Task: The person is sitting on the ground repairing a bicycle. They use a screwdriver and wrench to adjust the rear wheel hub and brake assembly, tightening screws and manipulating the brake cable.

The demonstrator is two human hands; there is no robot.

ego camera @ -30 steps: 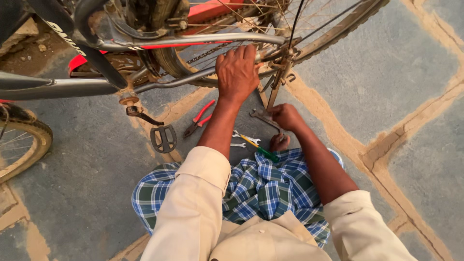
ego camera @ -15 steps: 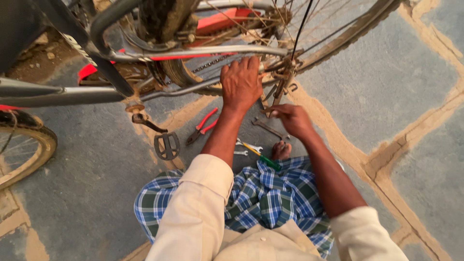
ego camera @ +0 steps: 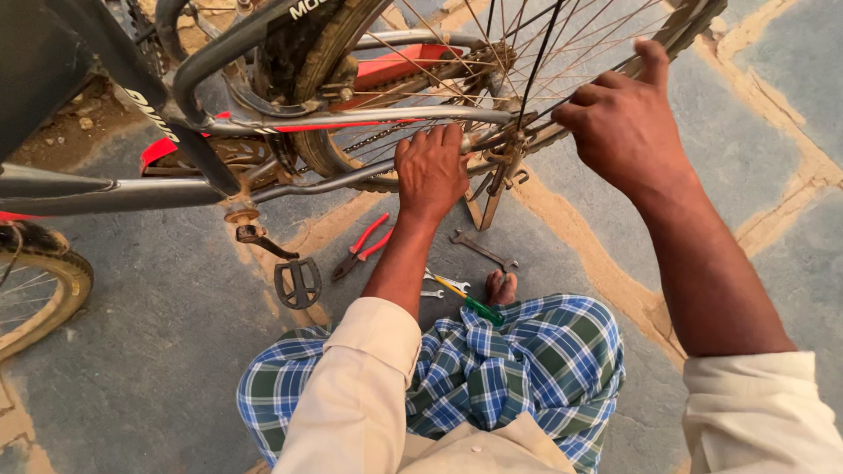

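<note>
A bicycle stands in front of me, its rear wheel (ego camera: 395, 61) and grey frame (ego camera: 132, 189) filling the top of the view. My left hand (ego camera: 430, 171) grips the lower frame tube (ego camera: 325, 183) beside the wheel hub. Raised at the right, my right hand (ego camera: 623, 123) has its fingers curled on the spokes (ego camera: 536, 83) and its thumb up. A long wrench (ego camera: 481, 250) lies on the ground below the kickstand (ego camera: 487, 206), with no hand on it.
Red-handled pliers (ego camera: 360, 248), small spanners (ego camera: 443, 283) and a green-handled screwdriver (ego camera: 470, 301) lie on the stone floor by my bare foot (ego camera: 500, 285). The pedal (ego camera: 297, 283) hangs low at left. Another wheel (ego camera: 35, 290) shows at the left edge.
My right hand has come up from the wrench on the ground to the wheel spokes. The left hand stays on the frame tube. The view has moved closer.
</note>
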